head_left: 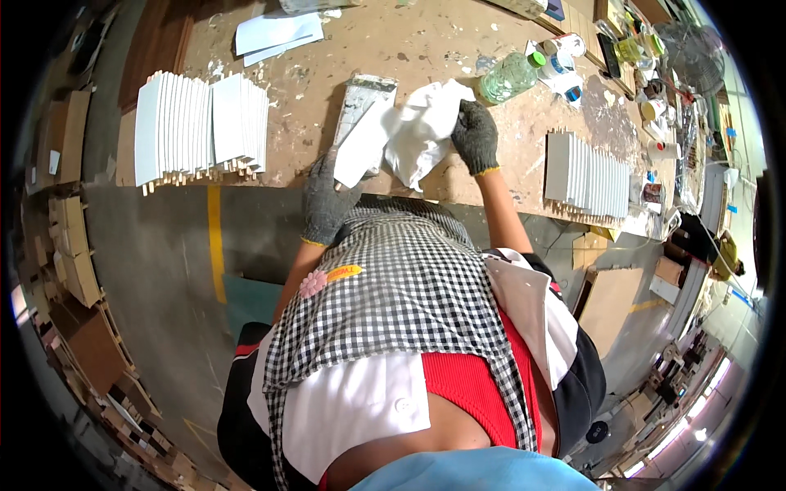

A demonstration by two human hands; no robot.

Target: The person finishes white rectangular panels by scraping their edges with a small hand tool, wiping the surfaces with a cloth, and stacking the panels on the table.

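Observation:
My left hand (327,199), in a dark grey knitted glove, grips the near end of a small white panel (361,150) at the table's front edge. The panel is tilted over a paint-smeared block (364,90) lying on the table. In my right hand (476,135), gloved the same way, the edge of a crumpled white cloth (419,131) is pinched. The cloth hangs down beside the panel and meets its right side; whether it presses on the panel I cannot tell.
White panels with wooden pegs stand in rows at the left (176,123) and right (585,176) of the worn table (303,123). A green-capped clear bottle (509,78) lies beyond my right hand, near cups and jars (565,61). White sheets (278,34) lie at the far left.

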